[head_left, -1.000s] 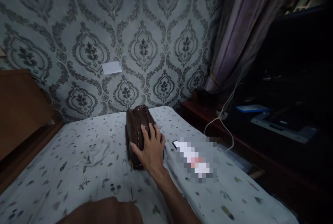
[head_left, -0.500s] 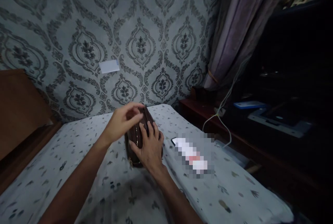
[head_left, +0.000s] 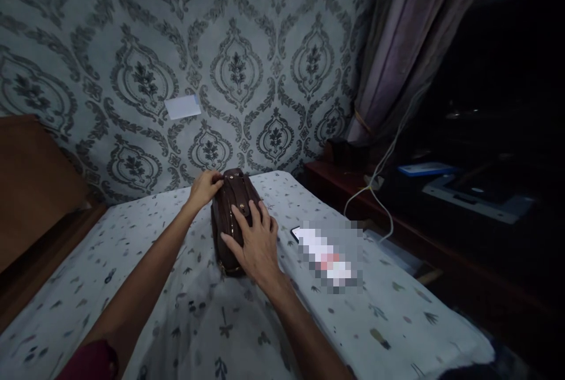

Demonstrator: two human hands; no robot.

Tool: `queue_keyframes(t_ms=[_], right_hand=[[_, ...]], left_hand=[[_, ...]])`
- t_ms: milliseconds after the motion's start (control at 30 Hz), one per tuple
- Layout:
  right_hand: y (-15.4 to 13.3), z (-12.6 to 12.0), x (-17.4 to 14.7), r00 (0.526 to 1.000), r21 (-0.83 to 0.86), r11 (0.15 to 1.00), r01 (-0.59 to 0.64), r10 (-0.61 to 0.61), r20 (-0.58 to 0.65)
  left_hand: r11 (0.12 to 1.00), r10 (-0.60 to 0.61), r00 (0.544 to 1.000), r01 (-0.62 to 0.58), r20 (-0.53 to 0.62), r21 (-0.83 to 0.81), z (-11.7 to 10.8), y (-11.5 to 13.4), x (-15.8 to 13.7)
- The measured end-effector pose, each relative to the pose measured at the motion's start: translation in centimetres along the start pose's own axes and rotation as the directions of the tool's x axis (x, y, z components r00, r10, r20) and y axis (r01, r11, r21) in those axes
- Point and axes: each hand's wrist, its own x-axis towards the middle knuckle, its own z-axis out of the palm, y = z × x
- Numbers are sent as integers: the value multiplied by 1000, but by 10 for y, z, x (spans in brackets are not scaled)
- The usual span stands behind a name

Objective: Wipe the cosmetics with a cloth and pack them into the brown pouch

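A dark brown leather bag (head_left: 224, 224) stands on the patterned bed sheet, with a gold-toned zipper (head_left: 232, 221) along its side and a strap with a metal stud (head_left: 241, 206) over its top. At the bag's far left end, my left hand (head_left: 204, 189) is closed, thumb and fingers pinched together by the upper edge. What is between those fingertips is too small to make out. My right hand (head_left: 258, 245) rests with spread fingers on the near right part of the bag, palm down, covering some of it.
A phone (head_left: 296, 232), mostly pixelated, lies right of the bag on the bed sheet (head_left: 145, 274). A wooden board (head_left: 37, 186) borders the left. White cables (head_left: 391, 215) hang beside a dark red shelf (head_left: 318, 179). Purple curtains (head_left: 397, 45) and patterned wallpaper (head_left: 247, 9) stand behind.
My left hand has moved from above the bag's top to its far left end, and its fingers have closed. More of the bag's top and strap shows. My right hand stays on the bag.
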Motion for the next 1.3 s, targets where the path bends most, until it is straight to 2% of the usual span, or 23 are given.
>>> queue_keyframes(t_ms=[233,567,833,1067,1300], right_hand=[[-1,-5,1,999,-2,1000,10,-9,47],[2,-1,-1,1000,-9,1000,17,-16,21],[1,0,0,1000,20,1000,10,-10,15],[1,-2,-2,1000,14,1000,9,-9,1],[8,-7,-1,998,72,997,33,-37,47]], left_hand=[[999,-22,1000,22,19,-36,4,-4,7],[996,-71,995,67,-62,-65,6,-1,10],[989,-62,998,60,-14,-134,6,-5,6],[995,-51,999,51,10,-86,6,8,16],[997,-53,995,57,81,-53,26,26,36]])
